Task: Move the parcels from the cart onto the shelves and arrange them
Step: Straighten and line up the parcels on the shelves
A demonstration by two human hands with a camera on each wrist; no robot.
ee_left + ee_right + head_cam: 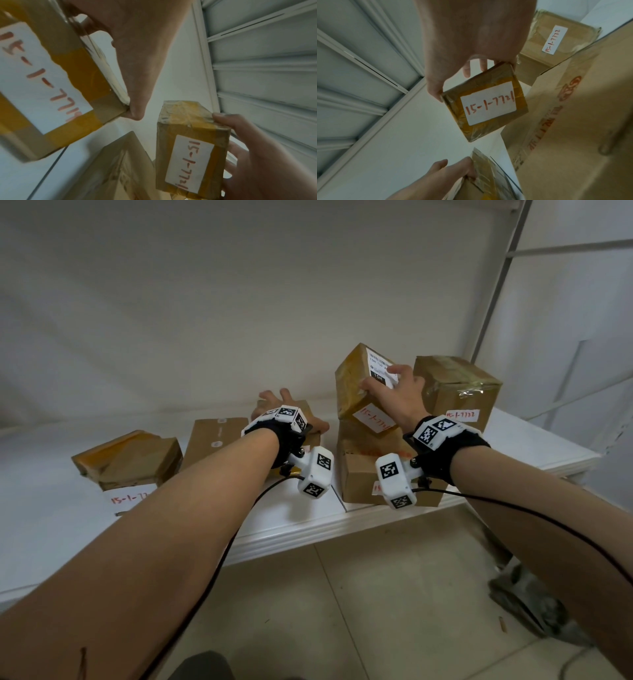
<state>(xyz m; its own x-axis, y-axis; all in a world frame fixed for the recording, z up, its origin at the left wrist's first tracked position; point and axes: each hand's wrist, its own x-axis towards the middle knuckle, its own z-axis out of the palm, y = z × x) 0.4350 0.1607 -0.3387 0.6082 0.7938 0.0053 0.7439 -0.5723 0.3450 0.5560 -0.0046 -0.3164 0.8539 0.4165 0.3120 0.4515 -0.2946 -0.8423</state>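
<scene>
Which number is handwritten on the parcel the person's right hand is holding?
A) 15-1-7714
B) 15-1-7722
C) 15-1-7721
C: in the right wrist view, the right hand grips a small parcel whose white label reads 15-1-7721 in red.

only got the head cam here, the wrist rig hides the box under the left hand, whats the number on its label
observer: The left hand holds the small box; its label reads 15-1-7721.
operator: and the tilted one in the right hand
observer: The right hand grips the tilted box, labelled 15-1-7714, with the writing upside down.
operator: how is the left hand holding its box
observer: Thumb on a taped end, fingers behind the far side.
</scene>
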